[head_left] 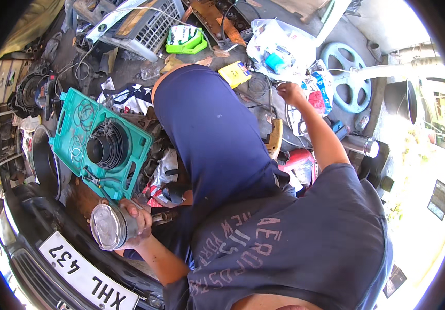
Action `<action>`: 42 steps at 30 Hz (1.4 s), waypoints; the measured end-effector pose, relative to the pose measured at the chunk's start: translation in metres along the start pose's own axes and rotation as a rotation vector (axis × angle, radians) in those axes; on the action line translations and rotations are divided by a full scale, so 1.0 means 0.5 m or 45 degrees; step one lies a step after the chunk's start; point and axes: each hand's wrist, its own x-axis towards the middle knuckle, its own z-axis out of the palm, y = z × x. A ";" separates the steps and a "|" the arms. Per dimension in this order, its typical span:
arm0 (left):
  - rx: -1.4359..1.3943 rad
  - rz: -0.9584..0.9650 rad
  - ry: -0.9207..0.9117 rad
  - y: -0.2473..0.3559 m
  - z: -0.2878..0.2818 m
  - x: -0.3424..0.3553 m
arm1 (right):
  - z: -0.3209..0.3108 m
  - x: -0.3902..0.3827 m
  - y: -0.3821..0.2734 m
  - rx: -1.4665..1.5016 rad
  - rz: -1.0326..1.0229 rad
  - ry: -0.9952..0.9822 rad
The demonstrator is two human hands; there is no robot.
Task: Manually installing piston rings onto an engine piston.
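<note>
In my left hand (138, 219) I hold a metal engine piston (110, 227), its round crown turned to the left and its ring grooves near my fingers. A connecting rod (164, 217) sticks out on the other side of the hand. My right hand (290, 94) is stretched forward to the right, its fingers drawn together at the lower edge of a clear plastic bag (289, 44). Whatever those fingers pinch is too small to make out. Inside the bag lies a turquoise item (275, 62). A yellow box (234, 75) lies to the left of the bag.
Left of my leg, an open teal case (138, 155) holds black nested ring sleeves (110, 144) and thin rings. A car bumper with a plate (88, 268) curves along the lower left. A blue wheel (344, 93), a grey crate (155, 31) and a lime tray (194, 45) lie farther off.
</note>
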 end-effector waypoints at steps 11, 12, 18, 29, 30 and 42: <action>0.367 0.032 0.043 -0.029 0.033 0.031 | 0.116 0.085 -0.037 -0.223 0.008 -0.058; 0.396 0.033 0.058 -0.031 0.033 0.031 | 0.115 0.088 -0.038 -0.221 0.006 -0.059; 0.395 0.022 0.161 -0.032 0.033 0.025 | 0.136 0.089 -0.013 -0.277 -0.107 -0.064; 0.373 -0.036 0.138 -0.034 0.036 0.035 | 0.146 0.078 -0.007 -0.160 -0.267 -0.020; 0.360 -0.042 0.121 -0.033 0.031 0.035 | 0.141 0.074 -0.009 -0.160 -0.268 -0.017; 0.349 -0.023 0.095 -0.026 0.017 0.018 | 0.070 -0.013 -0.086 0.093 -0.292 0.238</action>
